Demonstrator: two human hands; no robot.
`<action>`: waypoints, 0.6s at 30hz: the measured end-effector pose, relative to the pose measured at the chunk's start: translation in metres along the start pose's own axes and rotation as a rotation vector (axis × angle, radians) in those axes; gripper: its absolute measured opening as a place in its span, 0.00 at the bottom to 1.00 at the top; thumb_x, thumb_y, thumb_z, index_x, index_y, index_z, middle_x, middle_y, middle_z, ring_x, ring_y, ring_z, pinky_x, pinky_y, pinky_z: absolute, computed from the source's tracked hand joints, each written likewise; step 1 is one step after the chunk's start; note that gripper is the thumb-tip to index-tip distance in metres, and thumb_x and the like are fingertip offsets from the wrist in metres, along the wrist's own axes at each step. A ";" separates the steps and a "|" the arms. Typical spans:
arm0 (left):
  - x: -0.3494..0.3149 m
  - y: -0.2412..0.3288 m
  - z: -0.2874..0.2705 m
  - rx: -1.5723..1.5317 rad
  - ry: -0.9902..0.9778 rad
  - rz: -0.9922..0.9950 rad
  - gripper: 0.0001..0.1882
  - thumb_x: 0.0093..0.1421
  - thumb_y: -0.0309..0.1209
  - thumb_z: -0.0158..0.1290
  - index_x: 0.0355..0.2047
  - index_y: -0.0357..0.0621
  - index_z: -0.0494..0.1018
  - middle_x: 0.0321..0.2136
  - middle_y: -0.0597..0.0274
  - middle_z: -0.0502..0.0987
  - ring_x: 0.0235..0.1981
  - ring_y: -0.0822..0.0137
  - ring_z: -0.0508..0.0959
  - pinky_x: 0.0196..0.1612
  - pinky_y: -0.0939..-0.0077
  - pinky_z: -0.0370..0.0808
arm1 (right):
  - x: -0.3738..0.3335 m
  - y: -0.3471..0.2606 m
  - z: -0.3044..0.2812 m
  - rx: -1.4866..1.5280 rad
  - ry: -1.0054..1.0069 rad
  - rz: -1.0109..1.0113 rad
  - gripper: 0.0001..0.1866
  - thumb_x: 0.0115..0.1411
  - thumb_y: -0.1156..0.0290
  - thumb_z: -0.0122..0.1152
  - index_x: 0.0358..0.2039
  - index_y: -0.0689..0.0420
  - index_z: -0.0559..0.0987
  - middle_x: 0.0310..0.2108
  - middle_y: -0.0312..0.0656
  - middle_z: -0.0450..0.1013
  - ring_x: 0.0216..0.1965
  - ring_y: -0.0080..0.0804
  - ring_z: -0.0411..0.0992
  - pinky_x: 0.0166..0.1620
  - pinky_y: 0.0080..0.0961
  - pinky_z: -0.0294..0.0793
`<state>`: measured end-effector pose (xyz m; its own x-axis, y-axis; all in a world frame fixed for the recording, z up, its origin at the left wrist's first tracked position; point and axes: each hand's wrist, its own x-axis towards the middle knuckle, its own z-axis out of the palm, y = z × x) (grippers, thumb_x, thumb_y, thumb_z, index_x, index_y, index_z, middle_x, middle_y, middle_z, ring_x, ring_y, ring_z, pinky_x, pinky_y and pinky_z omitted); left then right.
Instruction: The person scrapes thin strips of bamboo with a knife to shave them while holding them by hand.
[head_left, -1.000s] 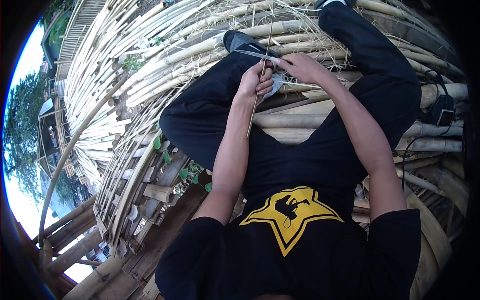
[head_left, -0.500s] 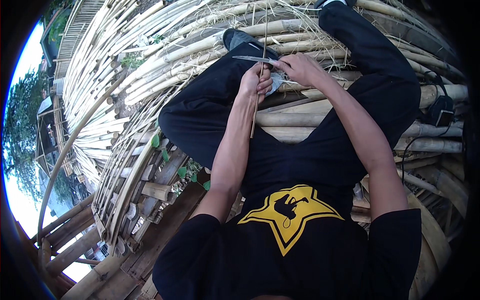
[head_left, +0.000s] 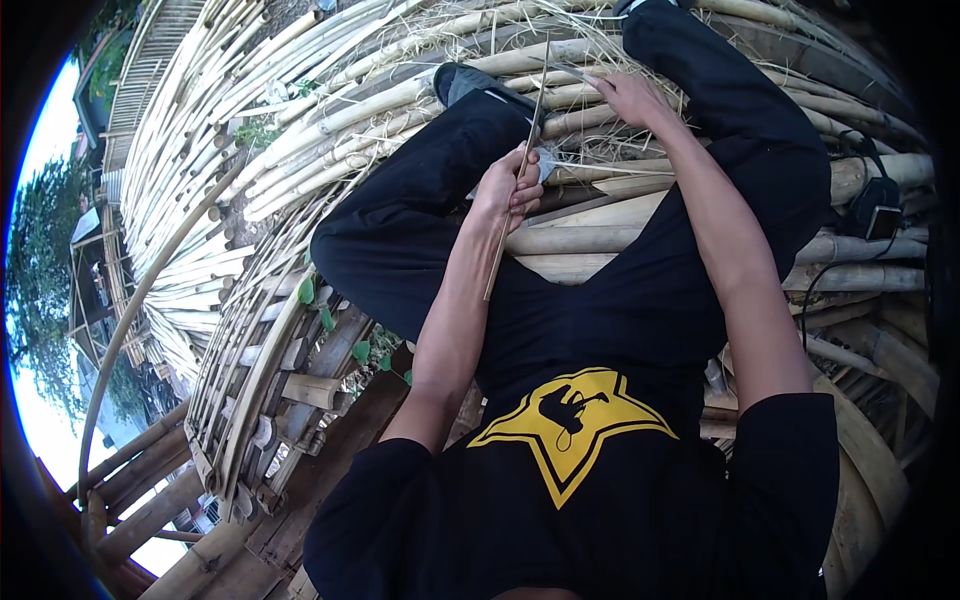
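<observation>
My left hand (head_left: 508, 188) is closed round a thin bamboo strip (head_left: 537, 112), which stands out past the fist toward my feet and runs back along my left forearm. Farther out and to the right, my right hand (head_left: 634, 98) grips a knife (head_left: 563, 69); its handle is hidden in the fingers. The pale blade points left, close to the strip's far end, and I cannot tell whether they touch. A whitish crumpled piece of plastic or cloth (head_left: 541, 163) lies just beyond my left hand.
Bamboo poles (head_left: 580, 240) lie under and between my legs, strewn with dry shavings (head_left: 640, 150). Many more poles (head_left: 190, 160) spread to the left beside a bamboo slat structure (head_left: 270, 370). A dark pouch with a small device (head_left: 876, 212) and a cable lies at the right.
The knife in my right hand has moved away from my left fist, outward along the strip. The strip now tilts more, its near end shifted left and toward me.
</observation>
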<state>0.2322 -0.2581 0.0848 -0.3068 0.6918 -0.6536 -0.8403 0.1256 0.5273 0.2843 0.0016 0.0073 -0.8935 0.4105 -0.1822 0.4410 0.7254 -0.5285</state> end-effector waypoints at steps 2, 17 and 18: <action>-0.004 0.002 -0.004 0.009 -0.022 -0.015 0.12 0.70 0.37 0.31 0.33 0.47 0.60 0.09 0.75 0.52 0.04 0.81 0.49 0.05 0.86 0.47 | 0.002 -0.001 -0.001 -0.007 -0.020 0.035 0.33 0.64 0.43 0.39 0.26 0.62 0.77 0.25 0.57 0.73 0.32 0.57 0.72 0.37 0.48 0.68; -0.041 0.009 -0.005 -0.020 0.030 -0.005 0.11 0.70 0.36 0.33 0.32 0.46 0.61 0.10 0.74 0.55 0.04 0.82 0.52 0.06 0.87 0.48 | 0.025 0.018 0.008 0.053 0.169 0.415 0.33 0.63 0.44 0.36 0.42 0.62 0.78 0.42 0.60 0.73 0.49 0.59 0.68 0.54 0.46 0.65; -0.037 0.016 -0.003 0.027 0.059 0.021 0.12 0.70 0.37 0.34 0.31 0.46 0.61 0.10 0.74 0.55 0.04 0.82 0.52 0.07 0.87 0.49 | 0.019 -0.004 0.000 0.141 0.153 0.345 0.33 0.63 0.43 0.38 0.41 0.62 0.78 0.39 0.60 0.73 0.46 0.58 0.70 0.51 0.44 0.66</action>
<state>0.2290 -0.2838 0.1159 -0.3502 0.6518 -0.6727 -0.8214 0.1314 0.5550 0.2655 0.0069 0.0063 -0.6677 0.7015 -0.2490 0.6874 0.4525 -0.5681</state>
